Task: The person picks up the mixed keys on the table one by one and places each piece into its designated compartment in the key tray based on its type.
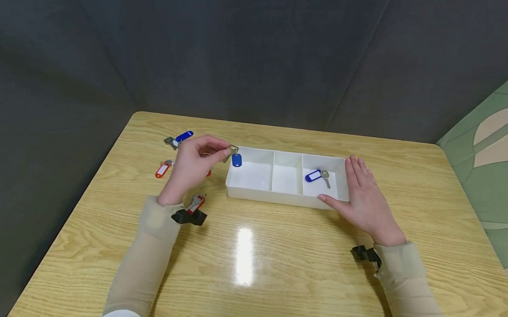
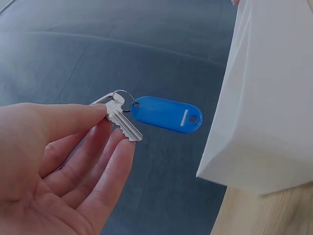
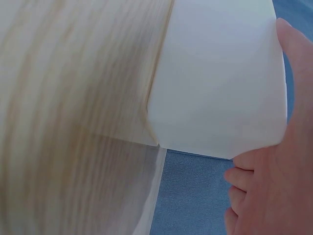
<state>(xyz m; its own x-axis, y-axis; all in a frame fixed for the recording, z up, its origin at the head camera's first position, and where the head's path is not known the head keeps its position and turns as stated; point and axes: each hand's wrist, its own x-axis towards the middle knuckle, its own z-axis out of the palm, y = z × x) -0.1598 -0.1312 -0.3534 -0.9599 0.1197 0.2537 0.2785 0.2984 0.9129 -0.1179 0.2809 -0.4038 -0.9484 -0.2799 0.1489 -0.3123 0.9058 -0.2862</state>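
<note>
Thumb and fingertips of my left hand [image 1: 195, 161] pinch a silver key [image 2: 117, 112] by its head, at the left end of a white three-compartment box [image 1: 261, 195]. From the key's ring dangles a blue tag [image 2: 166, 114], which appears over the left compartment in the head view. My right hand [image 1: 367, 207] rests against the box's right end, fingers straight and thumb over the front rim. Inside the right compartment lie a key [image 1: 325, 176] and its dark blue tag [image 1: 313, 176]. Nothing lies in the middle compartment.
Left of the box, keys with tags lie on the wooden table [image 1: 275, 262]: a blue tag [image 1: 184, 136] at the back, a red tag [image 1: 162, 170] nearer, and another red-tagged key [image 1: 196, 203] by the left wrist. A dark curtain [image 1: 240, 60] hangs behind.
</note>
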